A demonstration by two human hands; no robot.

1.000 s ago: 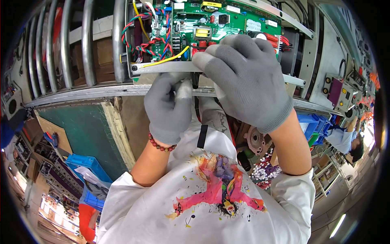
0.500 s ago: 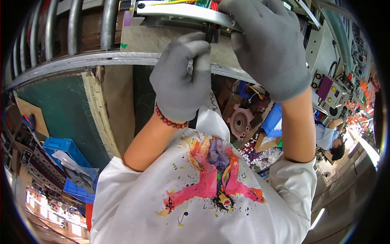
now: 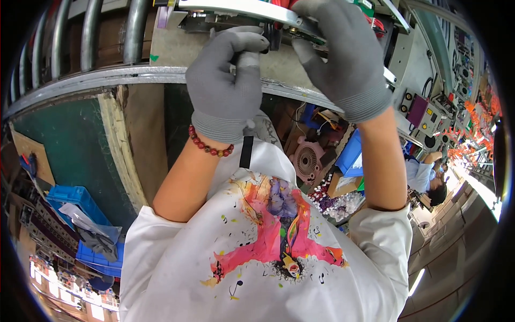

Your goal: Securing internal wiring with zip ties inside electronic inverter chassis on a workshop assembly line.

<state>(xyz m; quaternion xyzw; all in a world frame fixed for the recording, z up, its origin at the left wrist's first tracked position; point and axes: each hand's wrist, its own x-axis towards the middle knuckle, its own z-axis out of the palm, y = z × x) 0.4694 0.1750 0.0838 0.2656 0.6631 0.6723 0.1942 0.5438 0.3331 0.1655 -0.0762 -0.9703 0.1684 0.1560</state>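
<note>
Both my hands wear grey knitted gloves and work at the top edge of the view, over a device with a curved silver metal frame. My left hand is closed, thumb and forefinger pinched at some black wires hanging below the frame. On the other side, my right hand reaches over the frame's right end with its fingers, while its thumb sits lower, beside a green circuit board. Red wires show between the hands. Some right fingertips are partly hidden at the top.
Metal rollers stand at the upper left, beside the grey bench top. Lower left are blue bins. A pink fan and a blue box sit below the bench. Another person is at the far right.
The view has shifted slightly, and both hands appear a little further left. My right thumb has moved off the frame's underside, and more of the circuit board shows.
</note>
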